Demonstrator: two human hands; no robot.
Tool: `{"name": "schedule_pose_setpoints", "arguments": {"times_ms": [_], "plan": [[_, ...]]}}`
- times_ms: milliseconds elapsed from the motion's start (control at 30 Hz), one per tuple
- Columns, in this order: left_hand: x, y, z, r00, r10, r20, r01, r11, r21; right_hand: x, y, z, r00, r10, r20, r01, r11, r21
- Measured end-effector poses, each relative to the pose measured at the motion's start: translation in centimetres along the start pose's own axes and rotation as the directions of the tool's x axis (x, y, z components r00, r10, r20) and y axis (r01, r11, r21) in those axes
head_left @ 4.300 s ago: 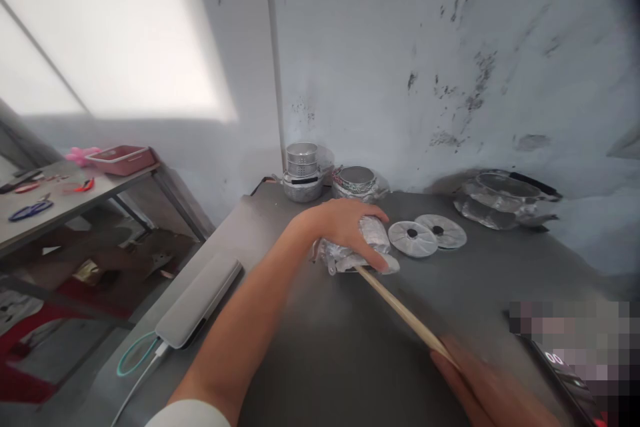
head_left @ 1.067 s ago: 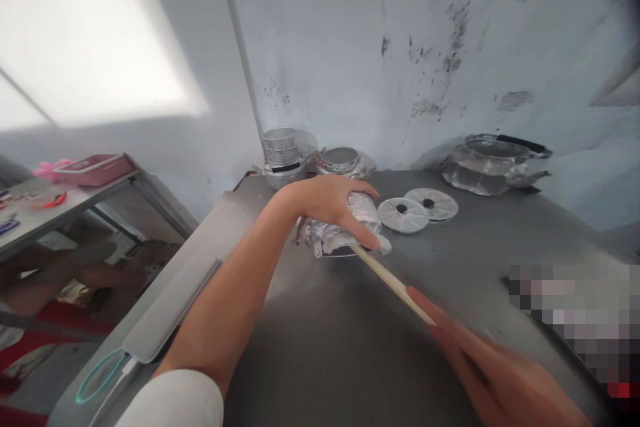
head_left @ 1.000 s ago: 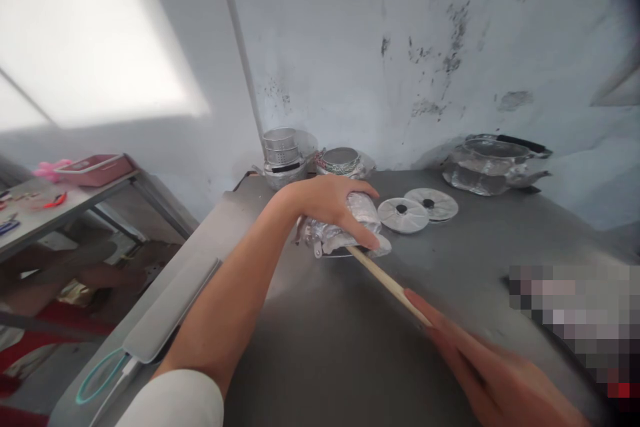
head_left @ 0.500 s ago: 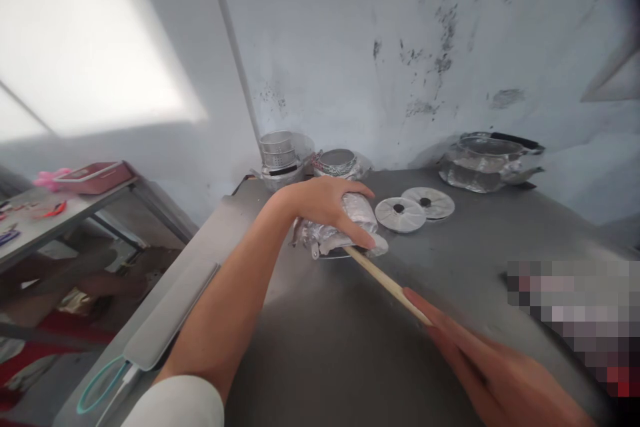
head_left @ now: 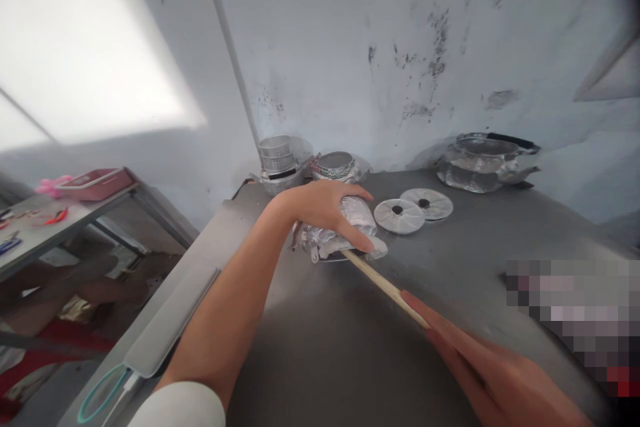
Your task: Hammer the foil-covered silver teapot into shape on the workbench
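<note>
My left hand (head_left: 327,207) is spread over a dented, shiny metal kettle (head_left: 357,217), gripping its body with the thumb toward me. The kettle lies tipped over on the grey table, its rim low and facing me. A pale wooden stick (head_left: 383,280) runs from that rim into my right hand (head_left: 490,360), whose fingers are closed round its near end. The stick's far tip is hidden inside or under the kettle. Just right of the kettle, two round metal lids (head_left: 410,220) with black knobs lie overlapping.
Along the wall stand a kettle with a perforated metal cylinder (head_left: 277,153) on top, another round metal pot (head_left: 336,163), and a dented kettle (head_left: 480,167) at right. A grey power bank (head_left: 170,327) with a cable lies left. A side table holds a pink basket (head_left: 97,185).
The view has shifted very slightly. Both hands, the stick and the kettle stay almost exactly where they were.
</note>
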State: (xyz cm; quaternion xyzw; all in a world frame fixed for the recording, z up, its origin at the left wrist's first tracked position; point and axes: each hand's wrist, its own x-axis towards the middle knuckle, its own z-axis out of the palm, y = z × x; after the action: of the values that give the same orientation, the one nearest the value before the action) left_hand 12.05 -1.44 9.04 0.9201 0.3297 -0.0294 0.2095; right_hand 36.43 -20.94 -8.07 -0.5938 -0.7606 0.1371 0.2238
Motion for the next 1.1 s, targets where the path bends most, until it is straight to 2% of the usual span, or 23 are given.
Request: {"name": "schedule_pose_setpoints", "arguments": {"times_ms": [200,467,667,867,1100], "plan": [[-0.12,0.20,-0.05,1.000,-0.002,-0.012,0.002,1.000,-0.005,0.15,-0.45,-0.50,0.994,0.007,-0.110,-0.004,1.000,0.027],[-0.06,0.12,-0.05,1.000,-0.008,0.003,0.008,1.000,-0.003,0.25,-0.47,-0.67,1.000,-0.009,-0.013,0.009,1.000,-0.025],[-0.06,0.02,-0.01,1.000,0.007,-0.015,-0.007,1.000,-0.012,-0.05,-0.15,-0.29,0.996,-0.033,-0.081,0.030,0.999,-0.036],[-0.12,0.03,-0.13,1.000,0.004,0.012,-0.004,1.000,-0.015,0.40,-0.17,-0.58,0.999,-0.012,-0.047,0.011,1.000,-0.011],[-0.09,0.04,-0.10,1.000,0.008,0.003,-0.008,1.000,-0.010,0.17,0.04,-0.49,0.994,-0.018,-0.111,0.019,1.000,0.005]]}}
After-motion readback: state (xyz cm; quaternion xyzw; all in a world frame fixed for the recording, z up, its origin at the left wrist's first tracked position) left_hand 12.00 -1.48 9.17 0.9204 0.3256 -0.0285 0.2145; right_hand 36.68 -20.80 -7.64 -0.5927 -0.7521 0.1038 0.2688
